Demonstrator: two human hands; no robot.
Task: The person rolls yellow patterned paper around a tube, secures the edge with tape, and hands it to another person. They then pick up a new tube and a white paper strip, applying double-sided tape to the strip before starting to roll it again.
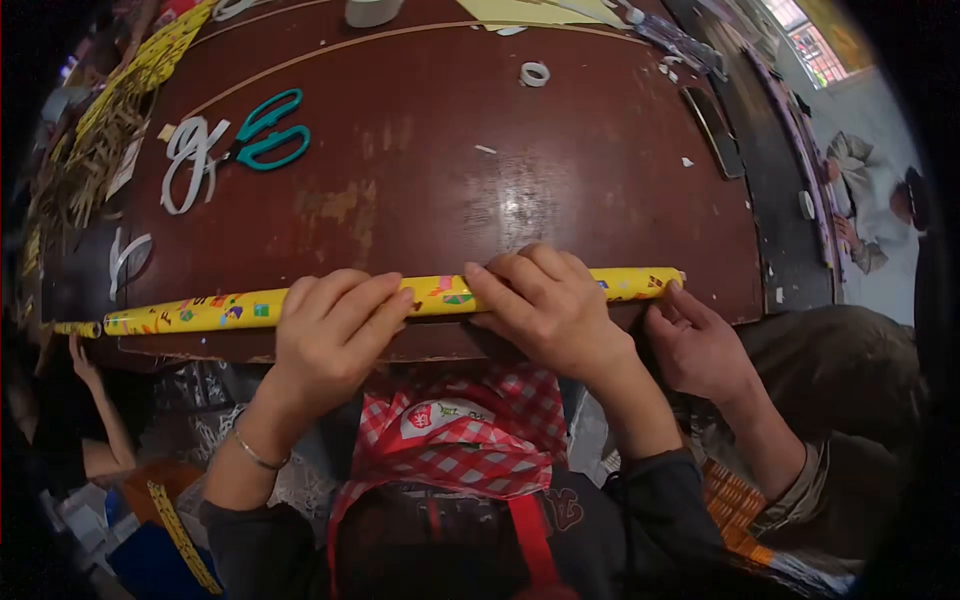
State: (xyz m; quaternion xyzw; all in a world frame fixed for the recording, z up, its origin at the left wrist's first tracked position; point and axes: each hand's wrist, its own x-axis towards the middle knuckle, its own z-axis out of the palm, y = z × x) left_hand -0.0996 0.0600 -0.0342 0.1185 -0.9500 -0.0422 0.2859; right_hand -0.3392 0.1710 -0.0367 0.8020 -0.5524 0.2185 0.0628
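Observation:
A long thin roll of yellow patterned paper (200,312) lies along the near edge of a dark red-brown table (480,160). My left hand (335,335) rests on top of the roll left of its middle, fingers curled over it. My right hand (545,300) presses down on the roll right of the middle. Another person's hand (695,345) touches the roll's right end from below the table edge. A further hand (78,352) sits near the roll's left end.
Teal-handled scissors (268,132) and white scissors (190,158) lie at the table's left. A small tape ring (535,73) and a white roll (372,10) sit at the far side. Yellow strips (150,60) and sticks pile at the left edge. A person (875,200) crouches on the floor at right.

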